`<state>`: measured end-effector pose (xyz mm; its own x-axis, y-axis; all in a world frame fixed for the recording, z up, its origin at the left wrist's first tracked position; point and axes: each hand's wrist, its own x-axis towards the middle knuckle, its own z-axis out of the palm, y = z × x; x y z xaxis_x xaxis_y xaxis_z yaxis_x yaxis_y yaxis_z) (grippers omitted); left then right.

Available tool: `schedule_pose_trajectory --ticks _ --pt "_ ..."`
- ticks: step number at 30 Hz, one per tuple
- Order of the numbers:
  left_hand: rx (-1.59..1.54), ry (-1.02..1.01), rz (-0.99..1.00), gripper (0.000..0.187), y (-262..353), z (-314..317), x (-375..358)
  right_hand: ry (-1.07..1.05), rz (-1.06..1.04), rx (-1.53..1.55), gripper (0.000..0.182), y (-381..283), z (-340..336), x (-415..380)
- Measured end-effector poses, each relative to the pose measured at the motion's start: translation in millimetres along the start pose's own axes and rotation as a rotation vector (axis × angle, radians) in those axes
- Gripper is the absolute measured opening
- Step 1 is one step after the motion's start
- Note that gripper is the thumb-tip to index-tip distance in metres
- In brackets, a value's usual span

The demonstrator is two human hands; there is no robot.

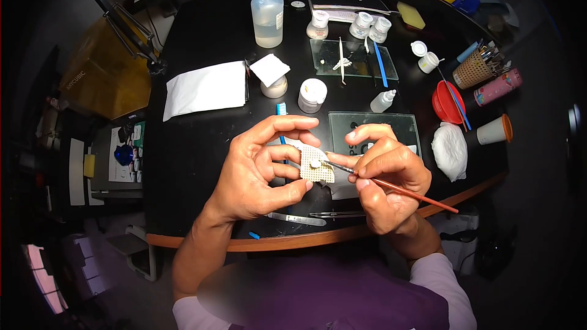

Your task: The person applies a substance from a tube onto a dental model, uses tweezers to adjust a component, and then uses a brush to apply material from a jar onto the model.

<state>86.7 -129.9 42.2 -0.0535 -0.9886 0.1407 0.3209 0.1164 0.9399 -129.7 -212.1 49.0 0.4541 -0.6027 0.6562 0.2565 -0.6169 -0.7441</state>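
My left hand (pixel 263 168) is closed on the edge of a small cream plate (pixel 327 176) full of tiny holes, like a honeycomb firing tray. On that plate sits a small whitish lump (pixel 315 163), possibly a dental crown; it is too small to be sure. In my right hand (pixel 391 177) is a thin paintbrush (pixel 403 192) with a reddish-brown handle. Its dark tip reaches the lump or hovers just beside it. Behind my left fingers stands the blue toothbrush (pixel 281 110), partly hidden. White tissue shows beneath both hands.
Glass slabs (pixel 391 123) lie behind my hands, one bearing white powder and tools. Around them are a clear bottle (pixel 267 21), small jars (pixel 312 95), a dropper bottle (pixel 383 101), a red bowl (pixel 448 101) and a cup (pixel 491 131). Tweezers (pixel 336 214) lie near the front edge.
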Motion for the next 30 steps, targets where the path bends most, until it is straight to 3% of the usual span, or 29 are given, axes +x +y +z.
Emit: schedule_pose_trajectory --ticks 30 --pt "0.009 0.003 0.015 0.076 -0.3 0.5 0.0 -0.004 0.019 0.025 0.013 -6.1 -0.7 0.2"
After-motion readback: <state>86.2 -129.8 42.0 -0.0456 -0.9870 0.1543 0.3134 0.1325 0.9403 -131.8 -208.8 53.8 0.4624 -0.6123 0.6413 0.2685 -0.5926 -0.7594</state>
